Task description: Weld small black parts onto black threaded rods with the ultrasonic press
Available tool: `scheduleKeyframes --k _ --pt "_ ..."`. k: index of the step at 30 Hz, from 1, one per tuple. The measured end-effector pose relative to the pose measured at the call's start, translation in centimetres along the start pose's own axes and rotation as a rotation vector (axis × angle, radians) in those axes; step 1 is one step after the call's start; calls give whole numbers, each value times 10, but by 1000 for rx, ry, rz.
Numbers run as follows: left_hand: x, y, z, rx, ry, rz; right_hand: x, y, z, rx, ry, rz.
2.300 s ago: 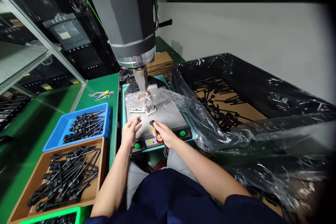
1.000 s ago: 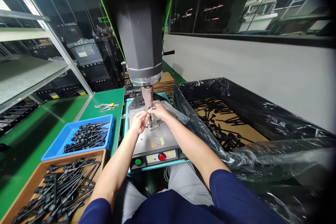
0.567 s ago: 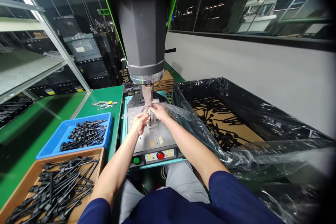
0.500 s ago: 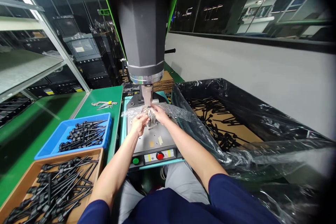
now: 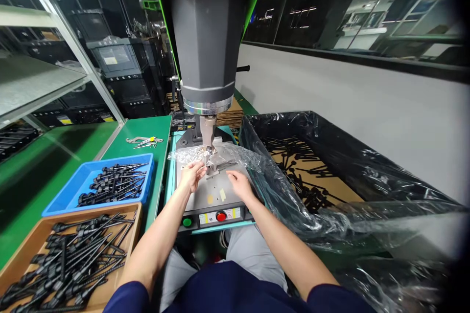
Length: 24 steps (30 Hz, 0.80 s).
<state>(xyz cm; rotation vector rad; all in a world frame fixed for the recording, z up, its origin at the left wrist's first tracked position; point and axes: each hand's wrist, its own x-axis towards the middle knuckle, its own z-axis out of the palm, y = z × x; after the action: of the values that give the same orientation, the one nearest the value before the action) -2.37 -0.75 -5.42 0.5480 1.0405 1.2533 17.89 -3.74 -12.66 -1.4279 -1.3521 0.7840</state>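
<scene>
A machine's narrow grey tool tip [image 5: 208,132] points down at a small metal fixture [image 5: 212,160] on the machine's base plate. My left hand [image 5: 193,176] is just left of the fixture, fingers curled together near its edge; whatever they pinch, if anything, is hidden. On the other side, my right hand [image 5: 240,185] is over the plate with its fingers stretched out and holding nothing visible. A dark slim piece [image 5: 226,164] extends right from the fixture, above my right fingertips. Clear plastic film [image 5: 244,154] spreads around the fixture.
A blue tray [image 5: 66,204] and a brown tray [image 5: 132,225], both with black rod-shaped parts, are at left. At right stands a plastic-lined bin [image 5: 341,149] with more such parts. Green button [image 5: 187,222] and red button [image 5: 221,216] face me. Hand tools [image 5: 145,142] lie on the table.
My right hand has drawn back from the fixture, down and to the right, and its fingers have come away. My left hand has shifted slightly down and stays beside the fixture.
</scene>
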Motion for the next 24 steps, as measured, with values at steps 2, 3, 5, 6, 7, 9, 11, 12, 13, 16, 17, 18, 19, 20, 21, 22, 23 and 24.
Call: scheduleKeyframes --k 2,3,5,6,7,9,11,12,13,16,17,18,19,20,21,22,23,24 --pt "-8 -1 -7 36 20 -18 -13 6 -12 -90 33 -72" --pt "-15 -2 -13 61 38 -12 -21 10 -19 -145 59 -116" --pt "-31 -9 -32 151 85 71 -38 21 -32 -263 132 -195" --pt "-41 -15 -46 236 119 148 -48 28 -38 -319 177 -217" --pt "-51 -22 -61 344 156 238 -57 36 -44 -378 225 -228" --pt "-70 -40 -94 593 248 397 -76 53 -54 -492 299 -223" --pt "-85 -60 -125 827 332 460 -92 72 -59 -569 308 -180" --pt "-90 -70 -137 921 346 466 -98 82 -60 -584 286 -149" --pt "-93 -78 -147 990 344 465 -103 90 -61 -583 252 -118" --pt "-95 -95 -163 1069 301 461 -112 109 -63 -528 131 -56" --pt "-94 -97 -166 1070 292 467 -114 112 -65 -511 99 -51" --pt "-94 -99 -168 1071 282 473 -115 114 -68 -499 72 -50" --pt "-94 -99 -171 1071 268 475 -115 115 -71 -491 46 -51" --pt "-94 -100 -174 1069 246 474 -116 116 -75 -485 21 -50" --pt "-95 -100 -177 1067 216 469 -117 116 -79 -480 -4 -45" --pt "-96 -100 -181 1068 185 460 -118 116 -82 -475 -27 -37" --pt "-98 -100 -184 1071 162 449 -120 116 -84 -471 -44 -26" --pt "-99 -101 -186 1078 151 439 -121 116 -86 -470 -52 -16"
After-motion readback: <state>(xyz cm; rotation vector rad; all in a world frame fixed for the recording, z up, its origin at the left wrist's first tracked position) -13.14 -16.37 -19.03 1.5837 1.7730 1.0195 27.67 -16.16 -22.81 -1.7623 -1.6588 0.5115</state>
